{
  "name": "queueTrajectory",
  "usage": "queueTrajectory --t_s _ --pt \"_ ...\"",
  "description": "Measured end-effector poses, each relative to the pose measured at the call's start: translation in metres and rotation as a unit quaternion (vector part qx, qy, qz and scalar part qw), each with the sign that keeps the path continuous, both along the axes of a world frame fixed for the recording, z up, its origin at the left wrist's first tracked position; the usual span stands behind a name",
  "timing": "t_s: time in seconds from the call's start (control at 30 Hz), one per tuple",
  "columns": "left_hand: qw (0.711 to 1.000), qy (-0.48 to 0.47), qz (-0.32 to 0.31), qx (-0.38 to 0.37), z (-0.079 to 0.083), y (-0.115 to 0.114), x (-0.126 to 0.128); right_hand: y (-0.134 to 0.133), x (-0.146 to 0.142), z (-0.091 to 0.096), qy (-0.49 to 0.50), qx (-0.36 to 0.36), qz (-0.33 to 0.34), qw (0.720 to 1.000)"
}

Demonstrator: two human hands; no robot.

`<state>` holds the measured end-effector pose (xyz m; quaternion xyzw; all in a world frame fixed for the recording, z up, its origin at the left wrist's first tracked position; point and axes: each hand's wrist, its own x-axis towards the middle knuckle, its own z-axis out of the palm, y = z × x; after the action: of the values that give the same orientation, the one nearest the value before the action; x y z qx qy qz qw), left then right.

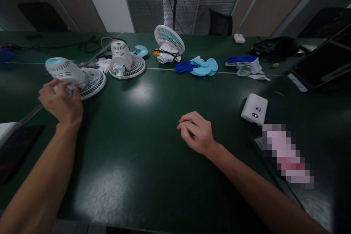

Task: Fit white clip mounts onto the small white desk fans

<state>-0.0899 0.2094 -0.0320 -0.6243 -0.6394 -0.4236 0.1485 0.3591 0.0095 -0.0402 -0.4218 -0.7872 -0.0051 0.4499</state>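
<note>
At the left, a small white desk fan (67, 71) rests on its round grille, with its blue-capped housing tilted up. My left hand (61, 98) has its fingers curled around the near side of that housing; part of the grip is hidden behind the hand. Over the middle of the green table, my right hand (196, 131) is loosely closed, thumb and fingertips together, and nothing shows in it. Just beyond the held fan, a second white fan (121, 56) lies grille down.
Farther back are a third fan (168, 44), a light-blue fan blade (205, 67), blue-and-white gloves (245, 65) and black cables (87, 45). To the right stand a white box (255, 108) and a dark monitor (326, 58). A black tablet-like slab (20, 150) lies at the left.
</note>
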Motion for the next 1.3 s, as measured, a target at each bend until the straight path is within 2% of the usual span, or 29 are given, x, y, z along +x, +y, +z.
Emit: queueTrajectory --t_s 0.13,0.37,0.53,0.67,0.77,1.03,1.17,1.3 --pt "1.0 0.011 0.013 0.001 0.007 -0.008 0.008 0.0 0.0 0.0 -0.004 -0.005 0.002 1.0" --pt "0.999 0.049 -0.016 -0.002 0.007 -0.003 0.016 0.001 0.0 -0.001 0.0 -0.01 0.006 1.0" --pt "0.998 0.054 0.012 -0.022 0.011 -0.008 0.023 0.001 -0.001 -0.001 0.0 -0.013 0.004 1.0" --pt "0.996 0.046 0.052 -0.061 0.014 -0.014 0.029 0.001 0.0 -0.001 -0.001 -0.016 0.007 1.0" --pt "0.995 0.028 0.066 -0.071 0.011 -0.01 0.028 0.001 0.001 -0.001 -0.002 -0.023 0.006 1.0" --pt "0.998 -0.055 0.034 -0.015 0.003 0.009 0.014 0.002 0.001 -0.001 -0.007 -0.039 0.005 0.999" --pt "0.998 -0.064 0.019 -0.006 0.007 -0.007 0.034 0.002 0.0 0.0 -0.003 -0.038 0.0 0.999" --pt "0.998 -0.064 -0.024 -0.007 0.011 -0.05 0.068 0.003 0.0 0.0 -0.001 -0.053 0.006 0.999"
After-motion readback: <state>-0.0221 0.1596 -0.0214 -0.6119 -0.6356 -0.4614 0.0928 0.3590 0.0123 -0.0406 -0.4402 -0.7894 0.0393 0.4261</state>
